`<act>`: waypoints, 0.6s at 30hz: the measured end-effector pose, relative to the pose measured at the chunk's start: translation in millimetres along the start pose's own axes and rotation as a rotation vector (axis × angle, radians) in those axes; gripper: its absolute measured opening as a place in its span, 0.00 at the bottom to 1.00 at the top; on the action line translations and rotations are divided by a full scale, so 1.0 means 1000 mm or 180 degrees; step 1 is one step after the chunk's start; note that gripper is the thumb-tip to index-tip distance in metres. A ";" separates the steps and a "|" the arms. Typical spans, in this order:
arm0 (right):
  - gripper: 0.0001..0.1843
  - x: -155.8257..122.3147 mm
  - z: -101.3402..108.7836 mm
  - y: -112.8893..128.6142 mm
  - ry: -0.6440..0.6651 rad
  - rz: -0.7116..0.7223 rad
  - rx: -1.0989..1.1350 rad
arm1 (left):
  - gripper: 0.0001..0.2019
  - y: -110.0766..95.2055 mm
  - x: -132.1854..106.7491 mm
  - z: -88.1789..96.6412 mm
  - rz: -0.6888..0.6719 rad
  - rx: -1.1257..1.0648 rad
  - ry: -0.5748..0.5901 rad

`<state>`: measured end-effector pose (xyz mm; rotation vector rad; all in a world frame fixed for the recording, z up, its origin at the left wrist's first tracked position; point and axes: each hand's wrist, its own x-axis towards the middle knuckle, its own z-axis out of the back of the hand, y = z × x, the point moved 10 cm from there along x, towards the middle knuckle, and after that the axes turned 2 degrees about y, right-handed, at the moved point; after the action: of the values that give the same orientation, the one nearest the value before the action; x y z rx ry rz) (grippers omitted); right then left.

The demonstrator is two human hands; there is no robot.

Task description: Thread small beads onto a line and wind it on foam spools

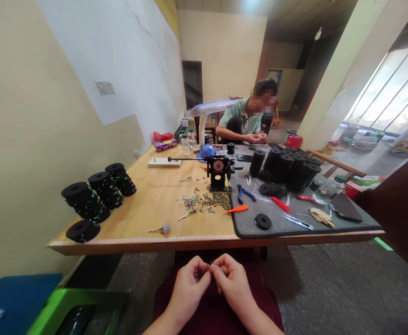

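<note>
My left hand (192,283) and my right hand (232,282) meet in front of the table edge, above my dark red lap (218,316). Both are closed in a pinch, fingertips touching or nearly so. A tiny dark thing may sit between them, too small to make out. On the wooden table (127,223) beyond lie a heap of small brass-coloured parts (218,200) and a scatter of multicoloured beads (191,202). A black hand-cranked winding machine (218,172) stands behind them, its long rod pointing left.
Stacks of black foam spools (81,200) stand at left; more spools (288,167) crowd the grey mat (246,228). Blue-handled pliers (246,193), an orange tool (238,209) and tweezers (297,221) lie there. Across the table, a person (248,116) sits near a lamp (211,109).
</note>
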<state>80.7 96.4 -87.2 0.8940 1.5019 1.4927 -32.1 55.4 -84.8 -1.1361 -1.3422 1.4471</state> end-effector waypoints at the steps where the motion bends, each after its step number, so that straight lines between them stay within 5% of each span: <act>1: 0.20 0.000 0.000 0.001 -0.0010 0.0011 -0.0023 | 0.15 -0.003 0.000 0.001 -0.0052 0.0047 -0.0024; 12: 0.16 0.000 0.000 0.001 -0.0016 0.0108 -0.0215 | 0.12 -0.008 -0.003 0.003 -0.0279 0.0368 -0.0094; 18: 0.14 0.000 0.002 -0.005 -0.0082 0.0009 -0.0007 | 0.14 0.010 0.001 -0.009 0.0193 -0.0394 0.0142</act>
<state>83.2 97.5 -92.4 0.9111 1.4806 1.4795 -23.7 58.0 -95.3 -1.2919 -1.3926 1.3889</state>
